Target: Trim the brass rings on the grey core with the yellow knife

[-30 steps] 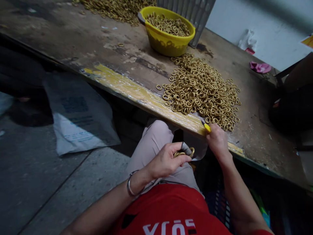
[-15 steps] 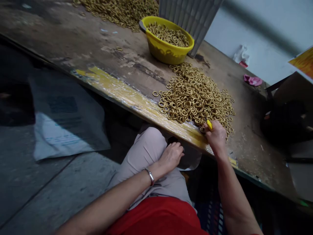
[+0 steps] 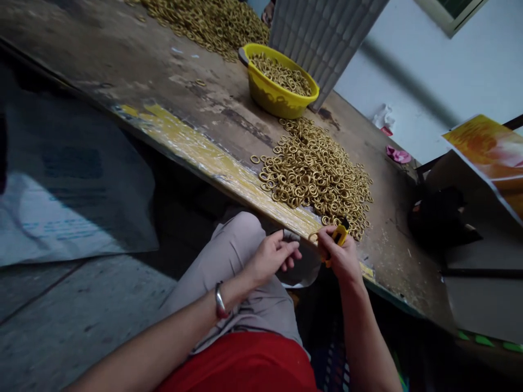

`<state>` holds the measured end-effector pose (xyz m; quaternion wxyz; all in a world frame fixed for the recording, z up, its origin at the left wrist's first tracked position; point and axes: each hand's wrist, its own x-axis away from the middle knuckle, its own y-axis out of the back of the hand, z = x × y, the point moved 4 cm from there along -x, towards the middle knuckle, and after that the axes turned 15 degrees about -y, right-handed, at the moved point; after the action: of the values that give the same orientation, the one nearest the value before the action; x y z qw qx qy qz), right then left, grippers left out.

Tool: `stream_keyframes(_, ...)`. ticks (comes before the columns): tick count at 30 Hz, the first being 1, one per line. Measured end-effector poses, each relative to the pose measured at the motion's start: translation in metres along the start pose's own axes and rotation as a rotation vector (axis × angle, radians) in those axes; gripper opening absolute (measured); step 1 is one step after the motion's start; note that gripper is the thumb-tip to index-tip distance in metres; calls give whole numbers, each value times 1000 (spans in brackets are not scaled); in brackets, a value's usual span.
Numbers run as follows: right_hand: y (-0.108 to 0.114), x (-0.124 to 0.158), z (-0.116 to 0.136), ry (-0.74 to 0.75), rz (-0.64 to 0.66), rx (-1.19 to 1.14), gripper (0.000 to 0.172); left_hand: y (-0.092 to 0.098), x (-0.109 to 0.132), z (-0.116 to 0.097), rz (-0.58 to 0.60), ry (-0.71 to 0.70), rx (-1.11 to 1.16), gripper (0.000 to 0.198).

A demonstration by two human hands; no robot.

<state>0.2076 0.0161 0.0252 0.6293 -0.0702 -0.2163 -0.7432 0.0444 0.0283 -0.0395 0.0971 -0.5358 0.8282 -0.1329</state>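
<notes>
Jutting leftward from right fingers [image 3: 323,237] — gold ring [image 3: 312,234]

Printed sack [image 3: 77,185] on floor [image 3: 102,310]; pink scrap [image 3: 398,155] near wall [image 3: 417,71]; orange-printed sheet [image 3: 486,144].

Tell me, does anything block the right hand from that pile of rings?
Nothing visible does: the right hand is beside the near edge of the pile of rings, holding a yellow tool and, it seems, one ring.

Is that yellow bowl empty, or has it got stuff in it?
Not empty: the yellow bowl holds many gold-coloured rings, heaped up near the top. How deep they go, I can't tell.
</notes>
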Motion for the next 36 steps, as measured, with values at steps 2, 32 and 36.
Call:
stream_keyframes(2,-9,7,-3,14,56,-20,28,-2,2,-10,22,81,309,37)
stream_keyframes(32,-40,31,5,215,-396,1322,24,21,12,-51,109,-175,-70,13)
stream_keyframes(36,9,7,-4,11,-626,1339,23,1,22,-59,297,-189,-111,14)
